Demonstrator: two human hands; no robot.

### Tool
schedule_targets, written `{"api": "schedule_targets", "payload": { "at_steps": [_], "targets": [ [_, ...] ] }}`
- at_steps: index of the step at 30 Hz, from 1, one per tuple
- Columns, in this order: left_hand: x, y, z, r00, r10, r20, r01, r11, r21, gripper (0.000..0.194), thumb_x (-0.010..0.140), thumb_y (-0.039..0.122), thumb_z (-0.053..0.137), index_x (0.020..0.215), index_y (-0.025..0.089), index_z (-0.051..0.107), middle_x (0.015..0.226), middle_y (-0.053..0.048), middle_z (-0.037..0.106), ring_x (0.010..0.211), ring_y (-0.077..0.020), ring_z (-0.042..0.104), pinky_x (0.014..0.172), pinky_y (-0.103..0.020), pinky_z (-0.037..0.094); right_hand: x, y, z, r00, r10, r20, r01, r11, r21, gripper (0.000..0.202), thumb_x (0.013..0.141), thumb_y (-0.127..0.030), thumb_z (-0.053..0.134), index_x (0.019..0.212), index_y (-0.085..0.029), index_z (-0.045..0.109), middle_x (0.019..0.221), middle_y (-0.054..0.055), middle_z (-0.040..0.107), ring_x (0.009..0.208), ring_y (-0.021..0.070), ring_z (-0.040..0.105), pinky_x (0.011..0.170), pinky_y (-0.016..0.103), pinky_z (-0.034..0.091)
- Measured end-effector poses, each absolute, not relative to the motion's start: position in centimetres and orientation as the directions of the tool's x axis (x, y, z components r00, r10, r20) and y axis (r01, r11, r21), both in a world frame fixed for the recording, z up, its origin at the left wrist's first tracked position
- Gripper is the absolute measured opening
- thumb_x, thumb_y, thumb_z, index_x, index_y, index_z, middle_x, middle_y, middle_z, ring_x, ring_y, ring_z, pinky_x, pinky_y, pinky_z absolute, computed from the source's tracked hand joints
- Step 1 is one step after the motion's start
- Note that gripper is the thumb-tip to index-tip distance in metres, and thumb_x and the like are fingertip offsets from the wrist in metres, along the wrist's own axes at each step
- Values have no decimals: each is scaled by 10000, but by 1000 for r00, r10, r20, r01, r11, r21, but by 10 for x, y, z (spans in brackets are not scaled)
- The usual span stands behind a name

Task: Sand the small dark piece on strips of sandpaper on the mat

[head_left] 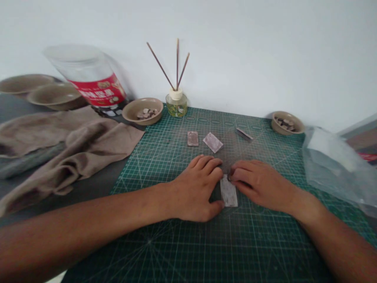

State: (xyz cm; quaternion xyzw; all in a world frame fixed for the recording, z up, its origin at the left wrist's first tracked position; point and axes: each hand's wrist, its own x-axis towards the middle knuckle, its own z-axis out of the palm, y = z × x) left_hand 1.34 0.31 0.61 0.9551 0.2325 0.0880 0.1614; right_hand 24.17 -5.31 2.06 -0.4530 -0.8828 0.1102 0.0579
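A flat grey rectangular block (229, 192) lies on the green cutting mat (176, 251), between my two hands. My left hand (198, 188) grips its left side, with the index finger at the upper corner and the thumb at the lower one. At the block's upper right, my right hand (256, 182) is closed in a pinch over its surface. Something small and dark seems to be in those fingertips, too hidden to name. Beyond my hands lie a brownish rectangular piece (193, 138), a tilted pale piece (213, 142) and a thin strip standing on edge (244, 134).
A bowl of small pieces (129, 114) stands back left, another bowl (300, 127) back right. A reed diffuser (176, 104) and a red-labelled jar (100, 90) stand near the wall. Brown cloth (97, 145) lies left, a clear plastic bag (332, 169) right. Two more bowls (55, 98) sit far left.
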Motion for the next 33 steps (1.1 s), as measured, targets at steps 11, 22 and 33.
{"api": "schedule_targets", "payload": {
  "at_steps": [11, 22, 33],
  "targets": [
    [14, 4, 7, 869, 482, 106, 415, -830, 371, 541, 761, 461, 722, 1190, 178, 551, 1437, -133, 494, 1362, -344, 409, 1172, -531, 285, 245, -49, 10, -494, 827, 268, 736, 562, -377, 77, 964, -190, 574, 936, -207, 643, 1034, 66, 691, 944, 212, 638, 833, 376, 484],
    [20, 1, 4, 845, 515, 143, 396, -783, 480, 443, 756, 410, 764, 1102, 206, 578, 1407, -84, 548, 1341, -313, 433, 1146, -529, 311, 256, -38, 7, 87, 963, 255, 505, 178, -844, 112, 886, -334, 686, 872, -222, 683, 921, 33, 708, 927, 214, 639, 777, 340, 505],
    [20, 2, 2, 843, 519, 146, 337, -718, 609, 532, 765, 240, 746, 1233, 248, 494, 1265, -56, 579, 1213, -266, 522, 1069, -493, 419, 277, -23, 7, 265, 964, 31, -98, 59, -993, 238, 804, -426, 743, 863, -225, 630, 682, -35, 603, 571, 132, 535, 526, 257, 440]
  ]
}}
